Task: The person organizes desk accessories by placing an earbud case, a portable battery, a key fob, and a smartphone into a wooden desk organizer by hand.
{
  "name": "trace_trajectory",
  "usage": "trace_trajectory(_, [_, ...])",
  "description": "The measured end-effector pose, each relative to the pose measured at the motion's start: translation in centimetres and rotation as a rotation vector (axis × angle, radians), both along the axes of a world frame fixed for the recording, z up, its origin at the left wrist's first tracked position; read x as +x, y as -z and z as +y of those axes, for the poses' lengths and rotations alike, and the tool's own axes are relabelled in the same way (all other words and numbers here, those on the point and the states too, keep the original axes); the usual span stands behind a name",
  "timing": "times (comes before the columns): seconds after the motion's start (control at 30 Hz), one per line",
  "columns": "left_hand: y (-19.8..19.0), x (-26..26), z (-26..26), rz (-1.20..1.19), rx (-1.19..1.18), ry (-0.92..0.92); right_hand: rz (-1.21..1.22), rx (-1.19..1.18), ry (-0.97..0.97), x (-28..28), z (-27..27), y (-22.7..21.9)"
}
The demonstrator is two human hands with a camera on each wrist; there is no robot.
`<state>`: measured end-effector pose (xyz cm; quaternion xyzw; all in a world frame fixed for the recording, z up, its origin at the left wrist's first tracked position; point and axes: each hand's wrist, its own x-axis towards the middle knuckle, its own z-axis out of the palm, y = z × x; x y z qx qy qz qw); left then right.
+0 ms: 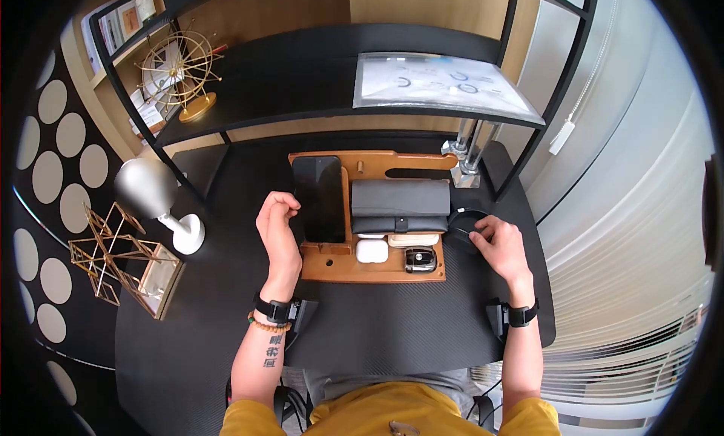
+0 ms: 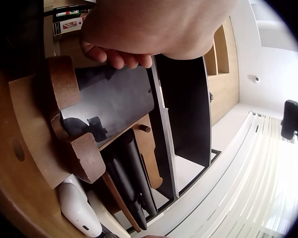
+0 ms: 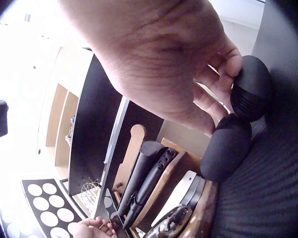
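A wooden desk organizer (image 1: 369,274) holds a black phone (image 1: 320,202), a dark glasses case (image 1: 400,198), a white earbud case (image 1: 372,251) and a black watch (image 1: 420,259). My left hand (image 1: 277,232) is at the phone's left edge, its fingers loosely bent; in the left wrist view its fingertips overlap the side of the phone (image 2: 114,94). At the organizer's right, my right hand (image 1: 504,249) grips black headphones (image 1: 469,212). In the right wrist view, thumb and fingers pinch about the ear cups (image 3: 227,148), which are close over the desk.
A black shelf (image 1: 294,74) spans the back of the desk, carrying a gold wheel ornament (image 1: 181,70) and a clear folder (image 1: 445,85). On the left stand a white lamp (image 1: 188,234) and a gold wire ornament (image 1: 158,285). Crystal pieces (image 1: 467,161) stand behind the organizer's right end.
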<state>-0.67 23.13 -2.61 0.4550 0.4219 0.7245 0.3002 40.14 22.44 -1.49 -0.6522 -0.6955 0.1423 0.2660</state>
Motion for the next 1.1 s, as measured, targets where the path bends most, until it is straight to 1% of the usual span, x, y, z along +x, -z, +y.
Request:
trace_trajectory(0.1, [0.3, -0.3, 0.1, 0.011, 0.001, 0.010, 0.005, 0.024, -0.005, 0.1, 0.0, 0.3])
trace_trajectory(0.17, [0.4, -0.3, 0.1, 0.016, -0.004, 0.009, 0.000, -0.012, 0.000, 0.0, 0.0, 0.1])
trace_trajectory(0.47, [0.1, -0.2, 0.0, -0.001, 0.001, 0.020, -0.003, -0.004, -0.007, 0.0, 0.0, 0.0])
trace_trajectory(0.67, [-0.4, 0.5, -0.2, -0.017, 0.007, 0.001, -0.003, 0.014, -0.016, 0.0, 0.0, 0.1])
trace_trajectory(0.83, [-0.1, 0.3, 0.0, -0.037, 0.006, -0.008, 0.002, 0.006, -0.030, 0.0, 0.1, 0.2])
trace_trajectory(0.9, [0.3, -0.1, 0.1, -0.021, 0.018, 0.042, -0.001, 0.017, -0.009, -0.1, 0.0, 0.1])
trace_trajectory(0.97, [0.4, -0.1, 0.1, -0.017, 0.024, 0.029, -0.002, 0.013, -0.017, 0.1, 0.1, 0.4])
trace_trajectory(1.03, [0.1, 0.3, 0.0, -0.088, 0.019, 0.030, -0.007, 0.029, -0.016, 0.2, 0.3, 0.7])
trace_trajectory(1.1, [-0.7, 0.5, -0.3, -0.076, 0.021, -0.011, -0.020, 0.015, -0.012, 0.1, 0.3, 0.5])
